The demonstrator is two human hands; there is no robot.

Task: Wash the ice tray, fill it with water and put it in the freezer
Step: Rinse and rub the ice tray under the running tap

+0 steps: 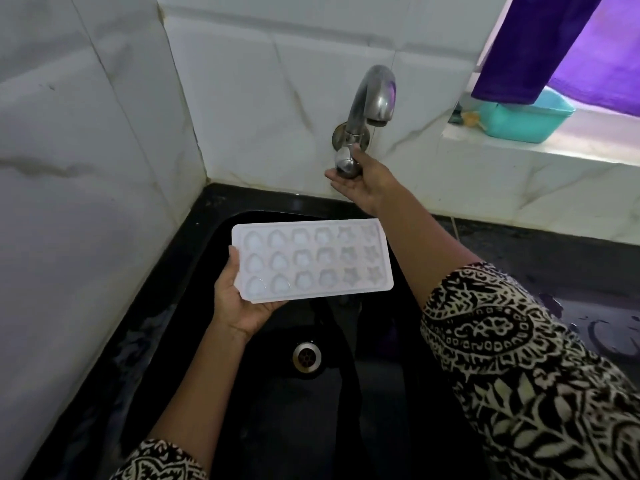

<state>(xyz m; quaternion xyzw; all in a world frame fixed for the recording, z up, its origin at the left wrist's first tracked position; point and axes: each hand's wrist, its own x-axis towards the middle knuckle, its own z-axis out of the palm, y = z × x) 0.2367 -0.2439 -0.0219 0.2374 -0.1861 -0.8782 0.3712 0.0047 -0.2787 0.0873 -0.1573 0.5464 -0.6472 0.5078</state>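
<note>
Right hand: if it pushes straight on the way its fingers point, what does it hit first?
The right hand cups the tap knob, so that comes first. Past it, the fingers point left toward the tiled wall, though depth is unclear.

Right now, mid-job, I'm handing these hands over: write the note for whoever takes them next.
The left hand grips the ice tray by its left end, cavities up, above the black sink.
The right hand holds the tap knob, thumb above, fingers below.
No water shows at the spout.
Done: tray brought to the sink.
Left: open the tap, wash the tray, fill it, carry it to the freezer, which is not in view.
</note>
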